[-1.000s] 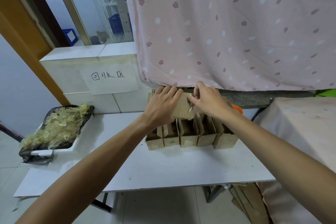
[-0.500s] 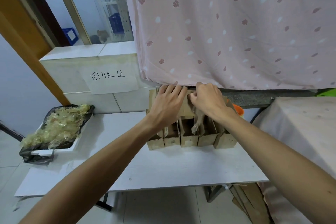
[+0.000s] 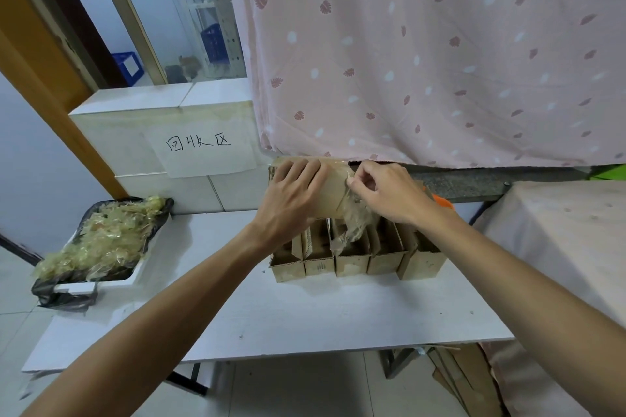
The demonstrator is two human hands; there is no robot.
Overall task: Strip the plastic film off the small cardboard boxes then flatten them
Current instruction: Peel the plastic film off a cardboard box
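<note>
Head view: the left hand (image 3: 293,200) holds a cardboard box (image 3: 333,195) above the desk (image 3: 305,315), fingers (image 3: 305,169) curled over its top edge. The right hand (image 3: 389,195) pinches the plastic film (image 3: 352,223), which hangs loose from the box's right end. Directly beneath, a row of open boxes (image 3: 352,262) stands side by side on the desk, contents unclear, and at the desk's left end a white tray (image 3: 135,276) lined with a black bag (image 3: 61,298) is heaped with film scraps (image 3: 101,237).

Pink leaf-print curtain (image 3: 440,61) behind white table (image 3: 321,315); handwritten paper sign (image 3: 203,149) on tiled ledge (image 3: 135,118); blue crate (image 3: 127,63) beyond.
</note>
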